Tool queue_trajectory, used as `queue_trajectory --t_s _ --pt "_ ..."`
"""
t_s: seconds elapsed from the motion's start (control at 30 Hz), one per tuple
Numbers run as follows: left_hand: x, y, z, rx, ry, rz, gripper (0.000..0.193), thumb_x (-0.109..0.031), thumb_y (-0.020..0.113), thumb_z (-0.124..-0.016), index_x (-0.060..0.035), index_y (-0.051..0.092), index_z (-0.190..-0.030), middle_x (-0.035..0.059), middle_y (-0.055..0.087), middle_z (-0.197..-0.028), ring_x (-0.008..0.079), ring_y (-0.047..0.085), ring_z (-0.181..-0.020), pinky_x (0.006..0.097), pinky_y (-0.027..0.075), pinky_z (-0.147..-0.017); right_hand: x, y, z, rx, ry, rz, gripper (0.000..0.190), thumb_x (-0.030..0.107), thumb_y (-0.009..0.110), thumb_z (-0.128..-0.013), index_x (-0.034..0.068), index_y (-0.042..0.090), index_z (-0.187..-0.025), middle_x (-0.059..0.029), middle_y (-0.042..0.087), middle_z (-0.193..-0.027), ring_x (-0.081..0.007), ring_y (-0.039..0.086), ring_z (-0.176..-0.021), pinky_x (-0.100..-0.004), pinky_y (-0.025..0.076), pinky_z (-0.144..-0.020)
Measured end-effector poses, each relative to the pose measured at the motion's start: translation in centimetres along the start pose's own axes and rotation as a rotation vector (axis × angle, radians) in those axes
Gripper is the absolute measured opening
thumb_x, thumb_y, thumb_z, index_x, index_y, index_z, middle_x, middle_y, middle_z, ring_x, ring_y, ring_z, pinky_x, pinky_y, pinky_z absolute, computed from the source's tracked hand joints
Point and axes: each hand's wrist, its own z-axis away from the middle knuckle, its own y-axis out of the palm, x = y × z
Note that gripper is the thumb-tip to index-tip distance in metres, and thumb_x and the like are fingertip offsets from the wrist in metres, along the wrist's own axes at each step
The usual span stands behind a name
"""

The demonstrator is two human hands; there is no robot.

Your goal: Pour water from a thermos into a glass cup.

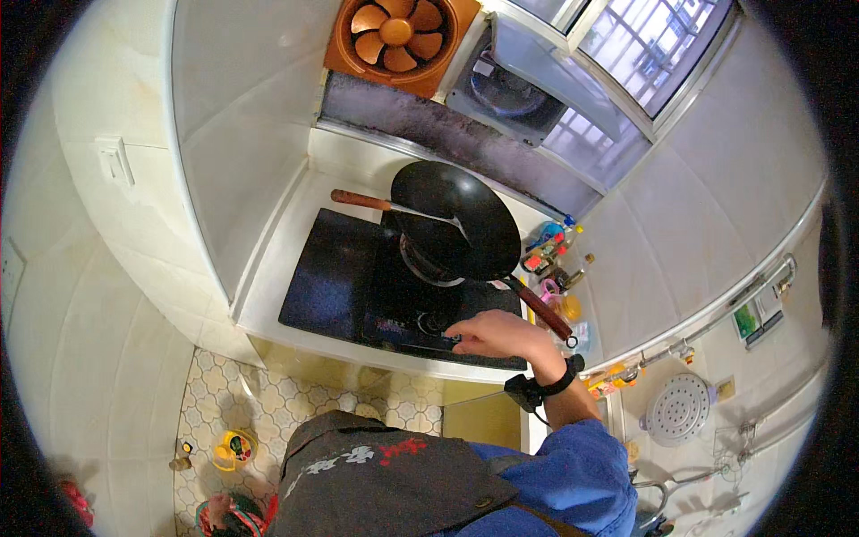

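My right hand [493, 333] hovers at or just above the front control area of a black glass cooktop [335, 282]. Its thumb and forefinger are apart, and nothing shows between them; whether a fingertip touches the glass is hard to tell. A black wok [429, 194] rests on the cooktop's right part, its wooden handle [543, 309] pointing towards the front right, beyond my hand. Across the wok lies a metal spatula with a wooden handle [360, 199], which juts over the left rim. My left hand is out of view.
Several seasoning bottles [545, 255] and a pink-handled item [550, 290] crowd the counter right of the wok. An orange exhaust fan [396, 33] sits above, near a window [654, 54]. A perforated steamer plate [679, 409] hangs at right. A yellow container [235, 450] stands on the tiled floor.
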Motion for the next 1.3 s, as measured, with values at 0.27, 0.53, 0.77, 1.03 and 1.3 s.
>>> queue_trajectory --t_s 0.27,0.53,0.77,1.03,1.3 --pt "-0.2 1.2 -0.1 0.018 0.001 0.031 0.015 -0.014 0.046 -0.073 -0.0015 0.049 -0.081 0.0078 0.049 -0.062 0.0216 0.05 -0.051 0.0378 0.044 -0.044 -0.8 -0.3 -0.3 -0.003 -0.002 -0.003 0.032 0.032 0.053 -0.071 0.009 0.053 -0.093 -0.0153 0.056 -0.075 -0.0318 0.053 -0.071 -0.0402 0.042 -0.06" --pt "-0.1 1.5 0.0 0.033 -0.006 0.073 0.016 -0.015 0.046 -0.073 -0.0014 0.049 -0.081 0.0075 0.049 -0.063 0.021 0.049 -0.053 0.0376 0.044 -0.045 -0.9 -0.5 0.0 0.005 -0.003 0.014 0.032 0.033 0.052 -0.072 0.009 0.053 -0.094 -0.0146 0.056 -0.075 -0.0313 0.053 -0.071 -0.0396 0.042 -0.061" --pt "0.0 1.5 -0.1 0.051 -0.008 0.101 0.017 -0.015 0.046 -0.073 -0.0012 0.048 -0.082 0.0072 0.049 -0.064 0.0204 0.049 -0.054 0.0374 0.044 -0.046 -1.4 -0.1 0.5 0.006 -0.005 0.02 0.032 0.033 0.051 -0.072 0.009 0.052 -0.095 -0.0136 0.057 -0.076 -0.0304 0.054 -0.072 -0.0393 0.042 -0.062" --pt "0.3 1.3 -0.1 0.073 -0.014 0.147 0.017 -0.015 0.046 -0.074 -0.0011 0.048 -0.083 0.0069 0.049 -0.065 0.0198 0.048 -0.055 0.0372 0.043 -0.047 -1.2 0.2 0.6 0.001 0.01 -0.019 0.031 0.031 0.052 -0.072 0.01 0.052 -0.094 -0.013 0.057 -0.073 -0.0302 0.054 -0.069 -0.0393 0.042 -0.059" --pt "1.0 1.0 0.0 0.089 -0.02 0.22 0.018 -0.016 0.046 -0.074 -0.0009 0.048 -0.084 0.0065 0.049 -0.066 0.0192 0.048 -0.056 0.037 0.043 -0.049 -0.8 0.1 0.4 -0.002 0.001 0.001 0.031 0.032 0.052 -0.072 0.01 0.052 -0.094 -0.0126 0.057 -0.071 -0.0297 0.054 -0.068 -0.0386 0.043 -0.058"
